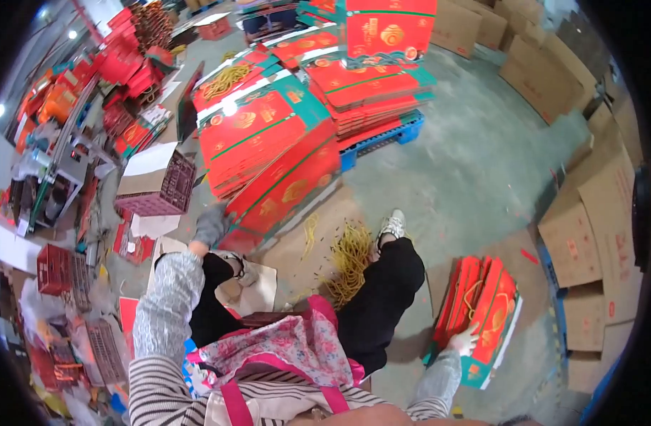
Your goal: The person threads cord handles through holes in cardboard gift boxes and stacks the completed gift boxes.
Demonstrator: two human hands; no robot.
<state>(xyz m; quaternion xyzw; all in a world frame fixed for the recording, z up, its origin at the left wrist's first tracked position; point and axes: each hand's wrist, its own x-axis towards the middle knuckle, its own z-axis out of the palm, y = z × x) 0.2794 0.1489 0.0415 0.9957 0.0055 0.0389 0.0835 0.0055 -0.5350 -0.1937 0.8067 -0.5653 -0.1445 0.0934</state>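
My left hand [212, 226], in a grey glove, is at the left edge of a tilted flat red carton [286, 188] with green bands; its fingers are smeared by motion. Behind that carton rises a stack of flattened red cartons [251, 124]. On the right, my right hand [465, 341], in a pale glove, lies with fingers stretched against a small bundle of red cartons [492, 312] on the floor. A yellow cord handle [470, 295] shows on this bundle. Between my feet lies a heap of yellow cords [350, 263].
More red cartons [368, 89] stand on a blue pallet [386, 138]. At left are a purple crate [158, 184] and a red crate [53, 270]. Brown cardboard boxes [570, 245] line the right side. Another cord pile [227, 80] lies on a far stack.
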